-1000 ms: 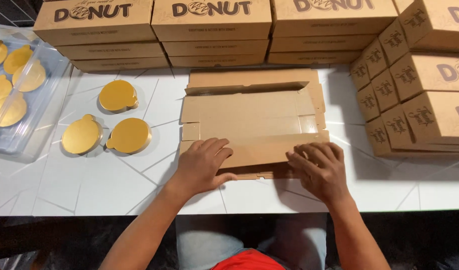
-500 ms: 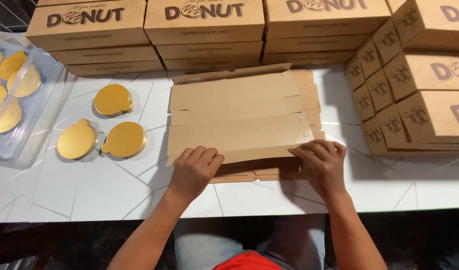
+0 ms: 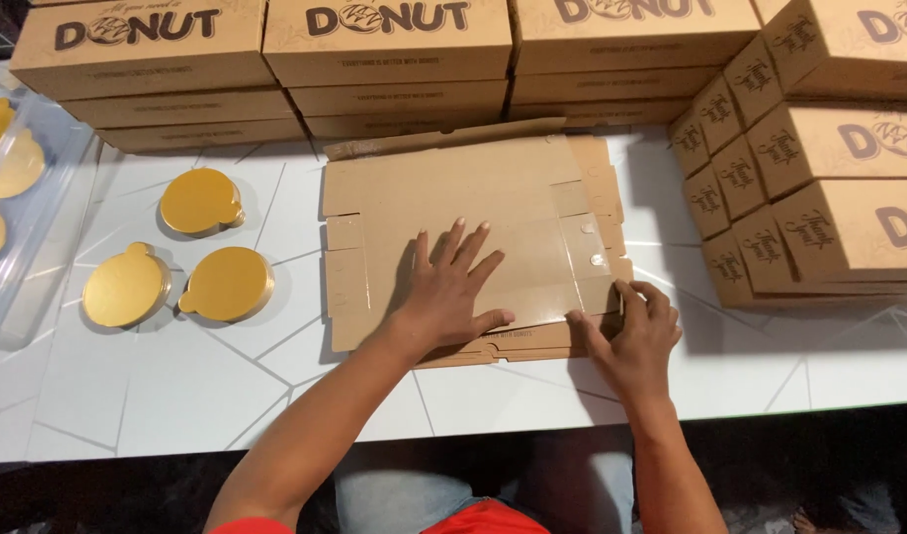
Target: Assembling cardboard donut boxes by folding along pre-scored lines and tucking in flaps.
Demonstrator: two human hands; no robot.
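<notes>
A flat, unfolded cardboard box blank point(image 3: 463, 218) lies in the middle of the white worktop point(image 3: 176, 396), on top of a few more flat blanks whose edges show along its near side. The left hand point(image 3: 451, 287) rests palm down on the blank with fingers spread — released, pressing flat rather than gripping. The right hand point(image 3: 633, 336) is at the blank's near right corner, its fingers curled over the edge of the cardboard there, pinching it lightly. To the left of the blank, three round gold cake boards point(image 3: 181, 257) with small tabs lie apart from one another on the worktop, and further left a clear plastic tray point(image 3: 38, 227) holds more of them. Stacks of folded brown boxes point(image 3: 394, 59) stand along the far edge, and another stack point(image 3: 819, 168) stands at the right — just beside the blank.
</notes>
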